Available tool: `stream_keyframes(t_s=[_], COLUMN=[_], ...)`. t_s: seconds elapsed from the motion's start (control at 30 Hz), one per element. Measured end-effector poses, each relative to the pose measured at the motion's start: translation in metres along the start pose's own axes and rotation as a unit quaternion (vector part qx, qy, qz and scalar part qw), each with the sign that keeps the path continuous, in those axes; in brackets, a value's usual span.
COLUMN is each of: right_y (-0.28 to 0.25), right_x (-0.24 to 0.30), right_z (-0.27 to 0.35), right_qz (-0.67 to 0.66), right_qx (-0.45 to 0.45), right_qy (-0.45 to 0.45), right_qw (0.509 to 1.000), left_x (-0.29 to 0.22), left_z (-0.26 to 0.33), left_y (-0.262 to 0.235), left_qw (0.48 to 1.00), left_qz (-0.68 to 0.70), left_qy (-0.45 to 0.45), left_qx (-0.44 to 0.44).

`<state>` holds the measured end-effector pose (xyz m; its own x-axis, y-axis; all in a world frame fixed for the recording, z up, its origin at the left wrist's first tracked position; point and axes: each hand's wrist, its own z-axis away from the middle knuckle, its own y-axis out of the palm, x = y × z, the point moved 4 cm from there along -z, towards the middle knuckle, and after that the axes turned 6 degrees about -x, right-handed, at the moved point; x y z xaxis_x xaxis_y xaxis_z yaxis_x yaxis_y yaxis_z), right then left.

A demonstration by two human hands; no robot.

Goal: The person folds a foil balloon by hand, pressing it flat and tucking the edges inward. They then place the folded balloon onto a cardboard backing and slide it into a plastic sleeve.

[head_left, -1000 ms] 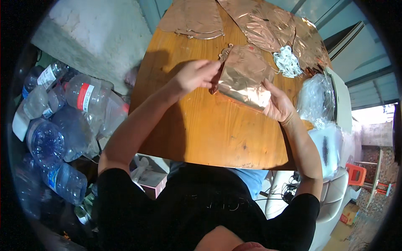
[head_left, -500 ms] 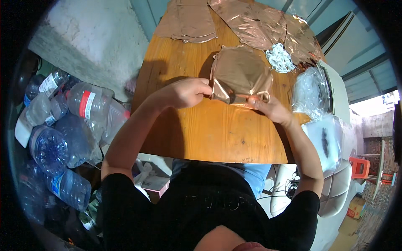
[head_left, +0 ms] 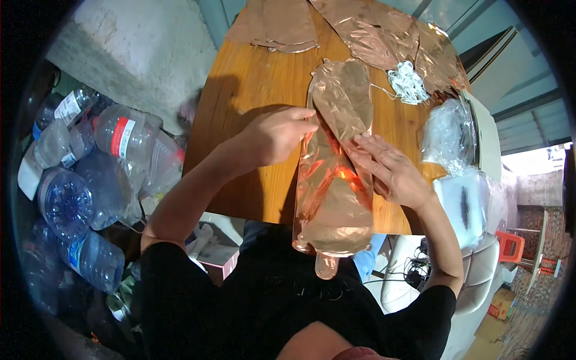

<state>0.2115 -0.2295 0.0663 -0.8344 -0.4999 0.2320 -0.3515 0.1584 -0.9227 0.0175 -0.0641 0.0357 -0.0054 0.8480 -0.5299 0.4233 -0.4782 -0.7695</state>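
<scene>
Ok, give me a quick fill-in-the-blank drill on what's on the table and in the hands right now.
1. Both hands press on a long, flat balloon of ____-coloured foil.
2. The left hand and the right hand work over a round ____ table.
3. The near end of the balloon hangs over the table's ____ edge.
4. On the floor to the person's left lies a heap of clear plastic ____.

Missing words: copper; wooden; near; bottles

A long, shiny, copper-coloured flat balloon [head_left: 333,180] lies stretched out on the wooden surface [head_left: 252,102]. Its top part is folded over, and its bottom end hangs off the surface's near edge.
</scene>
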Motion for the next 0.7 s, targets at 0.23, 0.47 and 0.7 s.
stream_keyframes(t_s=[0.23, 0.47, 0.7], right_y=[0.012, 0.040, 0.047], right_x=[0.025, 0.049, 0.037], right_z=[0.009, -0.008, 0.002], right_qz=[0.009, 0.062, 0.075], right_qx=[-0.098, -0.116, -0.166], right_qy=[0.169, 0.211, 0.222], right_qw=[0.981, 0.969, 0.958], left_x=[-0.035, -0.078, -0.093], left_z=[0.024, 0.029, 0.031], left_y=[0.007, 0.042, 0.061], left_qw=[0.992, 0.981, 0.962], left_qz=[-0.018, -0.110, -0.230], left_qy=[-0.085, -0.136, -0.133], left_qx=[-0.095, -0.086, -0.059])
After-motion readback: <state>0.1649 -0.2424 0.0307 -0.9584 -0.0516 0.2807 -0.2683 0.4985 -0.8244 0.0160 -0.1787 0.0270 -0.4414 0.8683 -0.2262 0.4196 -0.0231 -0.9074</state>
